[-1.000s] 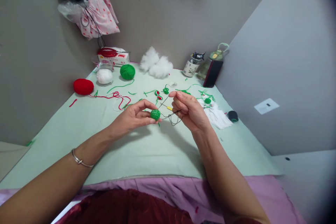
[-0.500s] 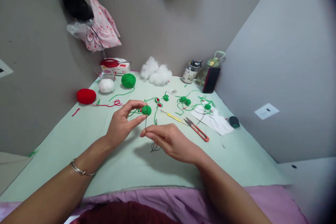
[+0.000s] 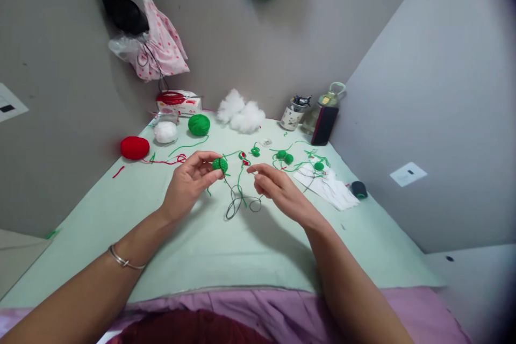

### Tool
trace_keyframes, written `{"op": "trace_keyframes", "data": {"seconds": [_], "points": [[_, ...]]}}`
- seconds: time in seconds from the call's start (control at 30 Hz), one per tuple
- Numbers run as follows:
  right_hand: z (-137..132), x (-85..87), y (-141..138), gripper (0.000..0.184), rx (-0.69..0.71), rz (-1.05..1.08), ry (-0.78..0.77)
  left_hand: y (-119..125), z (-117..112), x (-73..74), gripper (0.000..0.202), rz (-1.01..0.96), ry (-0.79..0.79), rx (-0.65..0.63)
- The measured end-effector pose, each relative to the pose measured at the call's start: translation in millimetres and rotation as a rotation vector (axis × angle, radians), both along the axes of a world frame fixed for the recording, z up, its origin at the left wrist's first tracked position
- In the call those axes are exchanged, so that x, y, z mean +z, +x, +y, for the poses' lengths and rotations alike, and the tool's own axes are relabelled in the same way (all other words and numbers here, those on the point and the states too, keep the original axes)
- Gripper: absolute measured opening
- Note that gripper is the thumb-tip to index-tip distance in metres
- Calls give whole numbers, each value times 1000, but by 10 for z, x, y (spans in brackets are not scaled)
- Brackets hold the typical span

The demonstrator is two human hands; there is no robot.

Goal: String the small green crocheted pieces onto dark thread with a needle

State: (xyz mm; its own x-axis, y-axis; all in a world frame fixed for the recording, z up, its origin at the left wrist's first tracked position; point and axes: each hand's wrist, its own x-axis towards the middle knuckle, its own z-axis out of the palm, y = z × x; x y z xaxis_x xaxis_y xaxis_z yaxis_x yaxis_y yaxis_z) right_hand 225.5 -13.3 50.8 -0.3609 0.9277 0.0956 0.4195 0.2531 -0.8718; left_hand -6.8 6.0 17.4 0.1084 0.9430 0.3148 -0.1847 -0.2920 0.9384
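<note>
My left hand (image 3: 190,178) pinches a small green crocheted ball (image 3: 220,165) between thumb and fingertips. A dark band of thread crosses the ball. From it, black thread (image 3: 231,209) hangs in slack loops and runs toward my right hand (image 3: 280,187). That hand is off to the right, fingers bent and drawn together, the thread meeting its underside. Whether a needle is in those fingers is hidden. Just beyond, between the hands, lie small green and red crocheted pieces (image 3: 244,159) with green yarn tails. The snips and yellow-handled hook are out of sight around my right hand.
Yarn balls in red (image 3: 135,148), white (image 3: 165,132) and green (image 3: 199,125) sit at the left. White stuffing (image 3: 244,113) lies at the back. Rightward are small green balls (image 3: 288,158), white paper (image 3: 328,188), a black spool (image 3: 359,190) and a phone (image 3: 324,126).
My right hand has moved up and right, away from the ball, and now covers the snips and hook area. The black thread has gone from straight to looped. The ball has turned and shifted slightly left.
</note>
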Motion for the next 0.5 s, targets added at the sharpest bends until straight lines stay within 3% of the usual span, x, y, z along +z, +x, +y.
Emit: {"op": "trace_keyframes", "data": {"seconds": [0.1,0.23,0.4,0.5], "points": [[-46,-12,-106,29,116,140,-91,18,-16,0,28,-1,-36,-14],[-124,-28,-273,17,67,357,-149,34,-24,-27,28,0,-69,-38],[-146,-54,-324,12,-150,250,168,58,-30,-66,30,-3,-73,-44],[-152,-55,-325,10,-168,210,217,74,-47,-55,30,-7,-67,-47]]}}
